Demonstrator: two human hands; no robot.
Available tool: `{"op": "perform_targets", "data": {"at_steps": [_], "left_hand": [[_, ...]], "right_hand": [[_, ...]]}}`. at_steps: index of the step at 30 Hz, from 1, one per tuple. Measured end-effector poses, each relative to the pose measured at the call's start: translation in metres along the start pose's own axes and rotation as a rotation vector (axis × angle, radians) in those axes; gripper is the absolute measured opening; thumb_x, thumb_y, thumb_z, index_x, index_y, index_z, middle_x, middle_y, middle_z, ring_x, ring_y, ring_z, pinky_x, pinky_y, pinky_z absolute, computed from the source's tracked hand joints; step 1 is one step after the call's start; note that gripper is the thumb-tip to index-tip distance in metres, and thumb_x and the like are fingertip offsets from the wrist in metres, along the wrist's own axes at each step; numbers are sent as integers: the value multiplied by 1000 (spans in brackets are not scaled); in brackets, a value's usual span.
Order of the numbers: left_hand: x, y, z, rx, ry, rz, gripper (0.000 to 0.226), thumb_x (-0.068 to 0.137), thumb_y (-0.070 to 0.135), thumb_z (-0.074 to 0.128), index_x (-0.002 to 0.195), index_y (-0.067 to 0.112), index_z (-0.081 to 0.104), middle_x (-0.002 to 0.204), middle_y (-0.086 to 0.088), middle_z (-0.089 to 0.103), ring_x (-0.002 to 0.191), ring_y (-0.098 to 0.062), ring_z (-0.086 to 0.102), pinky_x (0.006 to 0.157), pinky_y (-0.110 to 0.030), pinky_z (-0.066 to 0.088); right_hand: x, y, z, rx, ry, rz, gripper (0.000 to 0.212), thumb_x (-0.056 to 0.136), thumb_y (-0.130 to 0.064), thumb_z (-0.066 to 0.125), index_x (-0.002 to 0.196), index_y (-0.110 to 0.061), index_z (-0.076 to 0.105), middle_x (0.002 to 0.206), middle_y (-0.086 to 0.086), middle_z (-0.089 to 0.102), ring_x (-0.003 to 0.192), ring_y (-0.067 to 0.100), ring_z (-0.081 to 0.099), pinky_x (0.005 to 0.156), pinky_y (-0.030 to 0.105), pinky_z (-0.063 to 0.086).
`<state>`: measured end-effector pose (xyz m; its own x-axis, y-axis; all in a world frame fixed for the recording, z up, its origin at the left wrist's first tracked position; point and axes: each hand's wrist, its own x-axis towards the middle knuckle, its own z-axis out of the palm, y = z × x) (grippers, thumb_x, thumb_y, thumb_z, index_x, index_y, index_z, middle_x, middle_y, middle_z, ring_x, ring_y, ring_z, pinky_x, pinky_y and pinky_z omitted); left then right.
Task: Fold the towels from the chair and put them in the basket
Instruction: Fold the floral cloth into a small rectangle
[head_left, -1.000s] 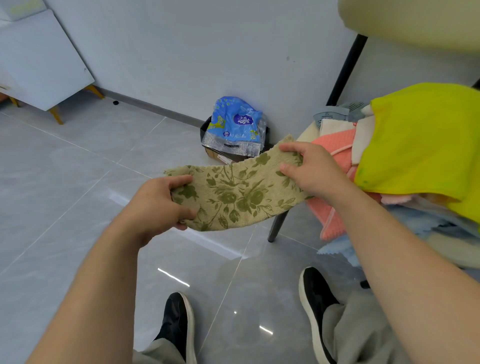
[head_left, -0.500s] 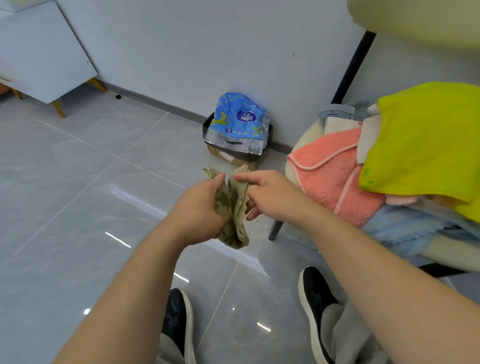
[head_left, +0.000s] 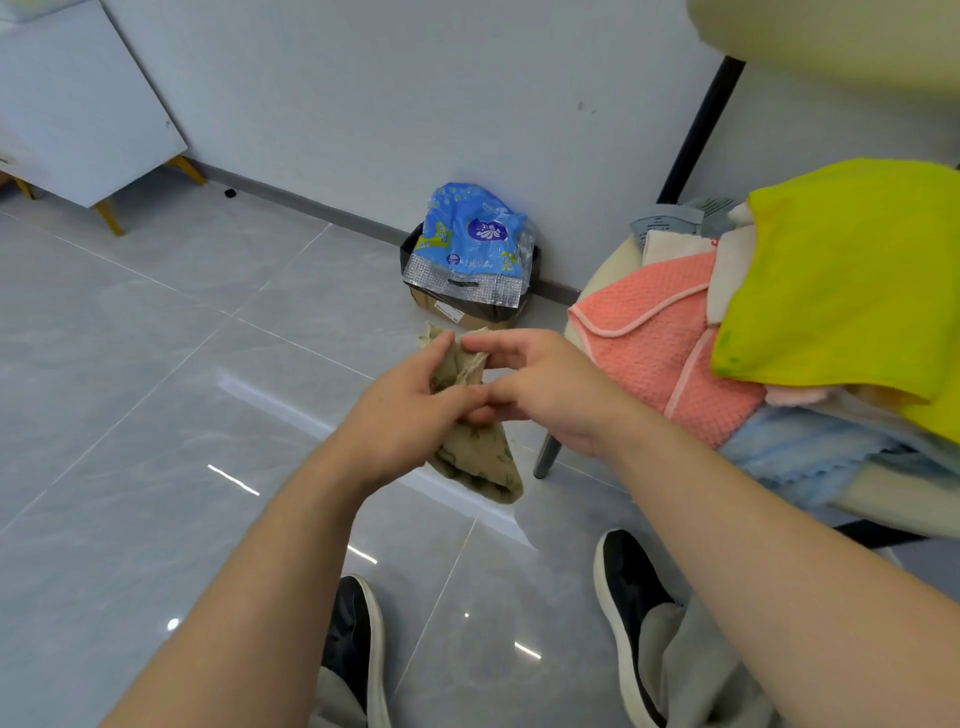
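A small olive-green towel with a leaf print (head_left: 480, 457) hangs folded in half between my hands at the middle of the view. My left hand (head_left: 400, 415) grips its upper part with fingers curled round the cloth. My right hand (head_left: 540, 389) pinches the top edges together from the right. On the chair (head_left: 602, 270) at the right lies a heap of towels: a coral one (head_left: 660, 343), a bright yellow one (head_left: 852, 280), a light blue one (head_left: 800, 452) and paler ones beneath. No basket is in view.
A black-lined cardboard box (head_left: 467, 306) holding a blue plastic pack (head_left: 470, 234) stands against the wall behind my hands. A white cabinet (head_left: 78, 119) on wooden legs is at the far left. My two black shoes (head_left: 353, 639) rest on the grey tiled floor.
The towel was stretched wide between my hands a second ago. My hands came together, folding it in half, and it now hangs down from both.
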<state>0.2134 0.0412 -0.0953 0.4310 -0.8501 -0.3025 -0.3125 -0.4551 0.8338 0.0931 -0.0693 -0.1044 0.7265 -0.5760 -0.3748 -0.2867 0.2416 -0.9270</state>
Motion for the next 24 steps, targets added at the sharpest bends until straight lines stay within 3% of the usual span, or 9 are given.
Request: {"op": "perform_targets", "data": {"at_steps": [2,5,7,9,11,12,16,19,24], "left_hand": [[1,-4,-2,72,-11,75,93,79,33,79,156,33,28,140,13,54,118,-7,57,94,-29,52],[0,-5,-3,149,8,117,89,78,8,74,154,31,33,129,16,54,114,-4,57,88,-17,49],[0,-5,-5,197,16,126,82,77,0,67,149,33,42,124,18,59,111,-6,60,88,-22,52],[0,-5,-7,227,10,128,73,74,-4,61,137,34,55,115,18,65,103,-5,64,82,-27,57],[-1,-4,-10,305,5,145,59,76,-4,57,120,33,65,103,20,63,93,0,61,71,-17,52],[-1,-4,-10,357,2,158,55,77,-4,56,115,33,68,102,18,61,92,-2,60,69,-15,49],[1,-9,-13,487,21,167,53,78,-4,53,112,30,74,118,10,59,107,-12,56,83,-26,50],[1,-11,-14,594,8,178,56,80,-5,51,119,28,73,129,9,55,118,-14,52,89,-22,42],[2,-12,-12,680,-94,248,64,75,-3,50,126,32,69,132,13,56,115,-15,55,92,-38,53]], "right_hand": [[1,-3,-2,173,-9,50,57,88,23,46,139,-2,51,127,25,61,89,33,74,71,29,62],[2,-5,-4,265,-32,71,51,93,20,41,138,-1,50,119,20,61,85,36,75,71,32,63],[3,-3,-7,58,4,12,49,92,14,48,136,-6,54,110,11,62,82,32,76,67,32,62],[4,2,-13,-455,97,-141,45,87,1,61,128,-20,62,110,0,64,76,18,73,70,33,60],[6,7,-17,-880,142,-255,34,84,-15,70,115,-30,68,105,-8,60,76,4,62,78,30,53],[6,9,-19,-976,156,-291,27,84,-21,72,108,-31,69,102,-9,55,79,5,57,77,29,50],[7,15,-21,-1114,202,-448,11,84,-27,73,94,-31,70,100,-7,44,92,10,45,74,30,45],[6,14,-22,-1164,154,-541,11,80,-27,75,88,-32,70,122,-5,50,111,16,45,89,42,48],[5,14,-19,-1182,90,-645,10,76,-21,73,84,-27,69,144,-2,51,130,24,44,96,51,46]]}}
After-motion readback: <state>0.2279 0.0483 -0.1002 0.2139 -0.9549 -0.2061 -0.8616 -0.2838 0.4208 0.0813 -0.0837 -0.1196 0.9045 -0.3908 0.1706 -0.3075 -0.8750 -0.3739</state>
